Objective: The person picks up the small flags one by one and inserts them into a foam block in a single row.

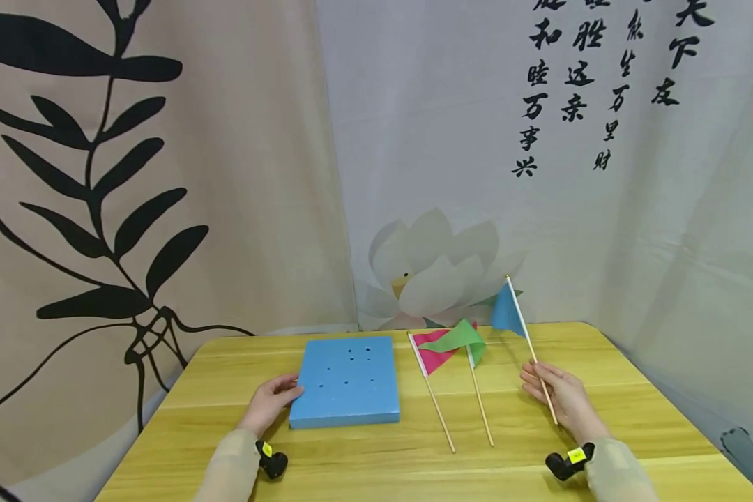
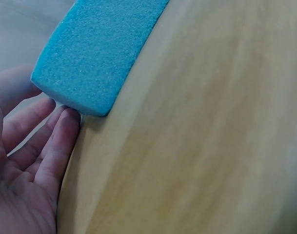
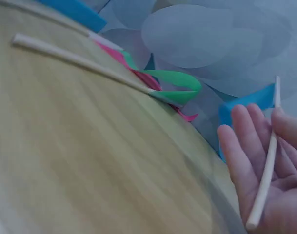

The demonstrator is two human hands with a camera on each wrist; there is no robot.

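Observation:
A thick blue foam board [image 1: 348, 380] with small holes in its top lies on the table. My left hand [image 1: 271, 400] grips its left edge, thumb at the upper edge and fingers [image 2: 60, 139] against the side. On the right, my right hand [image 1: 563, 397] holds a small blue flag [image 1: 508, 312] by its wooden stick, tilted with the cloth at the upper end. The thumb presses the stick [image 3: 266, 178] against the hand while the other fingers stay fairly straight. Between board and right hand lie a pink flag [image 1: 431, 358] and a green flag [image 1: 461, 337], their cloths overlapping.
The wooden table [image 1: 401, 477] has its far edge just behind the board and flags. Behind it hangs a pale curtain [image 1: 257, 174] printed with dark leaves, a lotus and writing. The two flag sticks point toward the front of the table.

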